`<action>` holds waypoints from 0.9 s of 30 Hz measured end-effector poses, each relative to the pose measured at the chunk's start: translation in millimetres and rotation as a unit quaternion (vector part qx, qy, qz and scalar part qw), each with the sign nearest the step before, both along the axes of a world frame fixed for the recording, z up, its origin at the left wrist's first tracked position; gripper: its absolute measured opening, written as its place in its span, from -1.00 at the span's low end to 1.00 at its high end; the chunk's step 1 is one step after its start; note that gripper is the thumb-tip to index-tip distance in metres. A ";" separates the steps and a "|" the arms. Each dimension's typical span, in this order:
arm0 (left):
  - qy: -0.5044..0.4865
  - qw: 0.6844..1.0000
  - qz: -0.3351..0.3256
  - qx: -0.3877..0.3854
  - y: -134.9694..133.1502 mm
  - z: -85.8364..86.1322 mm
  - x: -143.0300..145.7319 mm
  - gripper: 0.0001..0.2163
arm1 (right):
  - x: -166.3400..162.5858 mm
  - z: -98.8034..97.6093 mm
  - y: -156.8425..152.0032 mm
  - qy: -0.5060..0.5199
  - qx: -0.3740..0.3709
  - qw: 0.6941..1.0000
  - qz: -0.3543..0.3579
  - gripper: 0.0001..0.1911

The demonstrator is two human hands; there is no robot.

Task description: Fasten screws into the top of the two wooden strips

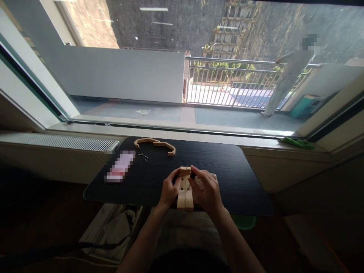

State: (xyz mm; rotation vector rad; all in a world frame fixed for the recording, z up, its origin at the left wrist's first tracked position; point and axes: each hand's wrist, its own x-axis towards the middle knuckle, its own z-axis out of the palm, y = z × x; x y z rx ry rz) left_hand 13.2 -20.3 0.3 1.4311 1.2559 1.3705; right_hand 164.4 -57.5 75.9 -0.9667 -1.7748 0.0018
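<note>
Two light wooden bars (185, 189) lie side by side, pointing away from me, at the near edge of a black table (227, 170). My left hand (169, 190) is closed around their left side. My right hand (206, 189) is closed at their right side, its fingertips pinching a small dark piece against the upper end of the bars. Holes show along the left bar. Something pale lies partly hidden under my right hand.
Two curved wooden pieces (155, 144) lie at the table's far side, with several small dark screws (143, 155) near them. A blurred pink-white packet (120, 170) lies at the left. A person stands outside on the balcony (287, 81). A green cloth (297, 143) rests on the sill.
</note>
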 end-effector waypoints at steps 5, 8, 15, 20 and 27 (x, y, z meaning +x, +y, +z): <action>-0.003 1.000 -0.004 -0.001 -0.4 0.0 -0.2 -0.70 | 2.4 -2.0 -4.9 0.023 -0.028 0.999 0.023 -0.52; 0.002 1.000 -0.005 -0.001 -0.3 -1.2 -0.5 -0.69 | 3.3 -3.3 -6.4 0.028 -0.044 0.998 0.026 -0.54; 0.009 1.000 -0.008 0.003 0.7 -0.5 -0.2 -0.69 | 3.6 -4.0 -3.2 0.025 -0.046 0.998 0.034 -0.56; 0.011 1.000 0.005 0.004 0.6 -0.5 0.6 -0.69 | 4.3 -6.3 -2.2 0.032 -0.057 0.997 0.030 -0.56; 0.002 1.000 0.002 0.002 0.7 -1.4 -0.2 -0.70 | 1.7 -5.7 -3.4 0.029 -0.056 0.997 0.035 -0.56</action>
